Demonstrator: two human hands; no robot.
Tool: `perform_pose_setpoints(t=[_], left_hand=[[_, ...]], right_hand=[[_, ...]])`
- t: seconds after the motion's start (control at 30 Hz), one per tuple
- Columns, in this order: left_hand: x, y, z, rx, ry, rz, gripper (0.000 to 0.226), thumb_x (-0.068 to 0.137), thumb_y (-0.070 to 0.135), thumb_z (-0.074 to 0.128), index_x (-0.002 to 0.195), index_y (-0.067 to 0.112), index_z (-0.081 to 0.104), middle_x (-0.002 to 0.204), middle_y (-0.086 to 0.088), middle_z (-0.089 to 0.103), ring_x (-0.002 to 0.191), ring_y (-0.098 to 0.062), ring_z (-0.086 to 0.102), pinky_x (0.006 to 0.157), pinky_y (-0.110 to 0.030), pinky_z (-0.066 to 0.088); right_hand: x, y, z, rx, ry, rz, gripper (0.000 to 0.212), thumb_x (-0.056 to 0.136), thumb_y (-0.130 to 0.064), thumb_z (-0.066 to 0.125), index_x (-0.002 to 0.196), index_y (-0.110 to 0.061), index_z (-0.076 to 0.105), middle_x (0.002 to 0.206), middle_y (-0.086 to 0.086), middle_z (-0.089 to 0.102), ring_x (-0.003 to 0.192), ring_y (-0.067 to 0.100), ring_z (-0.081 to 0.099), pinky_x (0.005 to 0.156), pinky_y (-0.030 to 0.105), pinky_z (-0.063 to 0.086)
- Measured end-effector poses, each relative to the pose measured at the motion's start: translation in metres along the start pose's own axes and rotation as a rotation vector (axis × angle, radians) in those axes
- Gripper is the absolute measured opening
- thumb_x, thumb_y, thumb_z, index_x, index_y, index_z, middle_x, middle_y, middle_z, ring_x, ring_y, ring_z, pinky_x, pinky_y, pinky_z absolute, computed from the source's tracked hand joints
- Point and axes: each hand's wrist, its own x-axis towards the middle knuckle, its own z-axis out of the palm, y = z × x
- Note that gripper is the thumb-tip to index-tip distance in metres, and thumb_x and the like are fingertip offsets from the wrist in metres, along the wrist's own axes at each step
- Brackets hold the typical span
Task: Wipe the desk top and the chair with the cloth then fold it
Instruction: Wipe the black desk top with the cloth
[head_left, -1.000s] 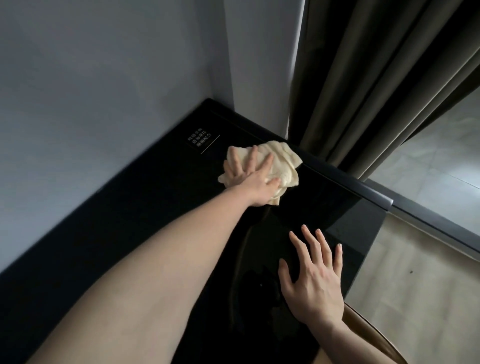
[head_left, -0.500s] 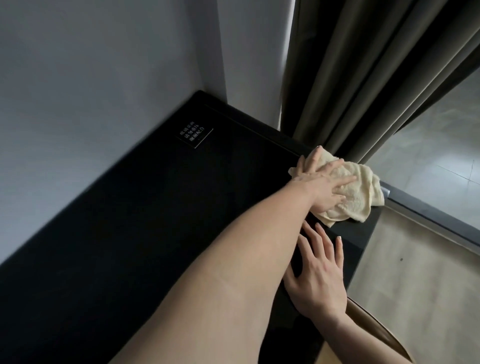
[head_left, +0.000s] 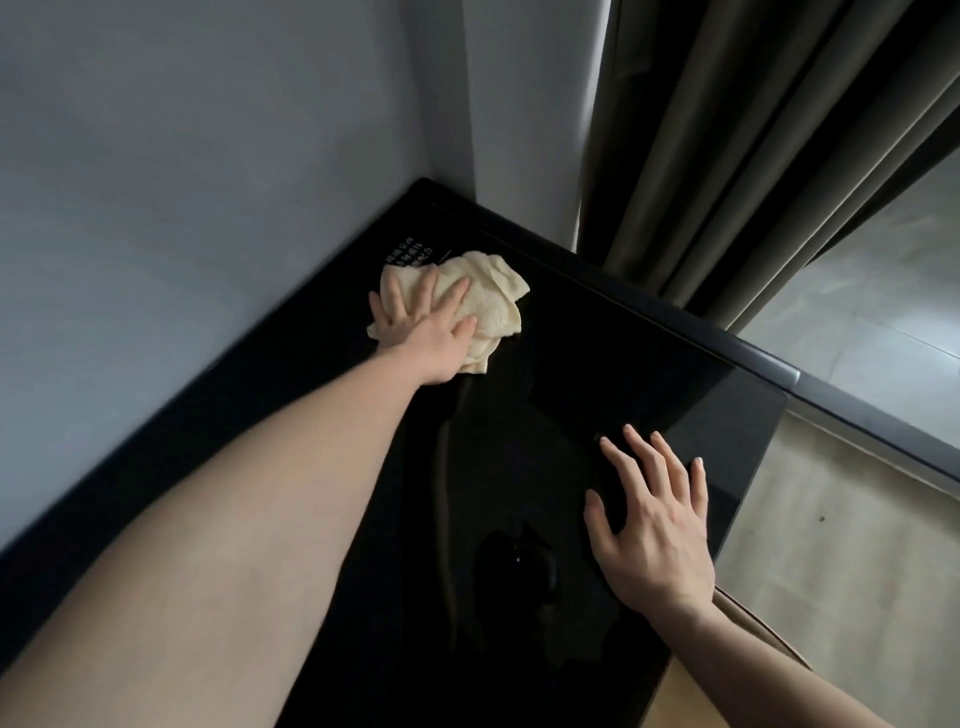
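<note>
The cloth (head_left: 470, 306) was pressed flat-fingered by the left hand (head_left: 426, 332) near the desk's (head_left: 597, 364) far corner. The right hand (head_left: 657, 530) was laid flat by the right edge. Chair and folding looked undone, tbh.

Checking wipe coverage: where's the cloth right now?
Head view: the cloth is on the desk top, near its far left corner by the wall, under the left hand.

Glossy black desk top (head_left: 597, 374), soft crumpled cream cloth (head_left: 488, 296), matt fabric curtain (head_left: 727, 156)
</note>
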Motion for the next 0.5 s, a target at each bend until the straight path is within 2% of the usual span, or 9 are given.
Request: perform_pose_setpoints(t=[0.17,0.33,0.5], left_hand=[[-0.039,0.009,0.016,-0.103,0.006,0.007,0.059,0.108,0.065,0.021,0.159,0.063,-0.006,0.169,0.022,-0.028,0.15,-0.043,-0.039,0.124,-0.068,-0.003],[-0.082,0.018,0.054,0.013,0.045,0.079,0.061,0.108,0.062,0.018,0.164,0.054,-0.005,0.174,0.011,-0.024,0.147,-0.041,-0.047,0.124,-0.066,-0.017],[-0.148,0.012,0.077,-0.073,0.028,0.121,0.059,0.11,0.059,0.021,0.164,0.054,-0.003,0.172,0.014,-0.027,0.141,-0.033,-0.055,0.122,-0.062,-0.023]], right_hand=[[0.002,-0.001,-0.001,0.012,0.014,0.003,0.064,0.097,-0.056,0.046,0.154,-0.029,0.052,0.166,-0.002,0.041,0.161,0.024,0.023,0.132,0.057,0.006],[0.002,-0.005,-0.003,0.028,0.014,0.014,0.058,0.1,-0.051,0.051,0.153,-0.027,0.053,0.165,-0.001,0.041,0.16,0.024,0.022,0.133,0.054,0.003],[0.0,-0.006,-0.003,0.052,0.021,0.017,0.056,0.1,-0.045,0.06,0.152,-0.026,0.054,0.165,0.0,0.042,0.159,0.023,0.022,0.133,0.052,0.001]])
